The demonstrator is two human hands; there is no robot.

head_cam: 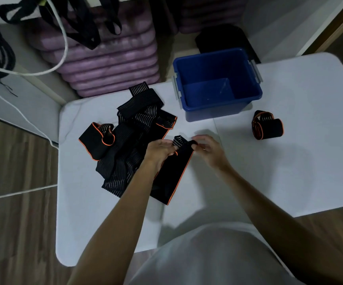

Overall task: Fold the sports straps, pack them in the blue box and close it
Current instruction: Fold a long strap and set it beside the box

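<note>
Folding is in progress on one strap (172, 173), which lies flat on the white surface (289, 140) directly in front of the person, its far end raised between both hands. The left hand (160, 151) pinches the ribbed end tab from the left; the right hand (205, 147) pinches the same end from the right, fingers curled on the fabric. Both grips are thus clamped on the strap.

The blue box (217, 85) stands open at the far edge of the surface, apparently empty; its lid is not identified in view. One rolled strap (268, 125) sits well to the right of the box. A pile of unfolded straps (131, 138) lies to the left, touching the strap in hand.

Judgement on the step: the end should be turned over squarely, both hands level, so that the orange edges stay aligned along each side. Even tension should keep the roll tight, and the tail must be drawn clear of the pile to avoid snagging.

Materials: the straps are black elastic fabric, long and flat, with orange edge piping; portions show pale ribbed stripes, suggesting stretch webbing. The box is rigid smooth plastic, rectangular, with grey latches at its two short sides.
</note>
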